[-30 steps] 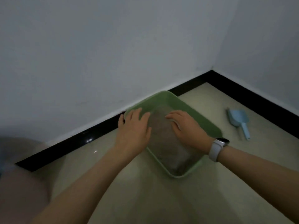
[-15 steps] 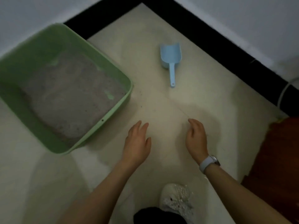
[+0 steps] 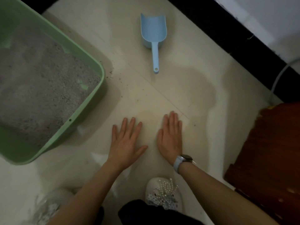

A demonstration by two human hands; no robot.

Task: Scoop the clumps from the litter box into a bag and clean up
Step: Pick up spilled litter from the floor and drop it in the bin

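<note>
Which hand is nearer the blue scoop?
Right. The right hand lies almost straight below the scoop handle's end; the left hand sits further left, toward the litter box.

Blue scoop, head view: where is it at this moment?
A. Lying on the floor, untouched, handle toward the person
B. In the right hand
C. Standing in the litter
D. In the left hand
A. The blue scoop lies on the tile floor beyond both hands; the left hand and right hand are flat, fingers straight, holding nothing, and the litter box sits apart from it.
</note>
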